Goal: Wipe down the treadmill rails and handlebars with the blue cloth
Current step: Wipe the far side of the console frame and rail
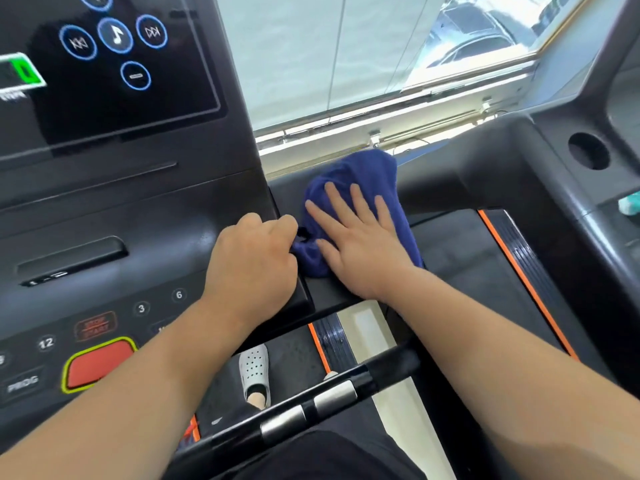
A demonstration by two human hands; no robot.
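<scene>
We find the blue cloth (349,199) in the middle of the frame, spread over the black rail (433,188) that runs from the console's right side toward the right of the frame. Our right hand (360,247) lies flat on top of the cloth, its fingers (337,202) straight and spread wide, pressing the fabric onto the rail. Just to the left, our left hand (252,258) is closed like a fist at the console's edge, its curled fingers bunching the cloth's lower left corner; the two hands nearly touch. The console (138,209) fills the left of the frame, with a dark screen (114,64) at the upper left and a red button (100,363) at the lower left. Across the lower middle runs a black handlebar (391,367) with two silver pads (334,396). Beyond it we see a white shoe (254,370) on the belt (291,351). A window (346,57) fills the upper right
</scene>
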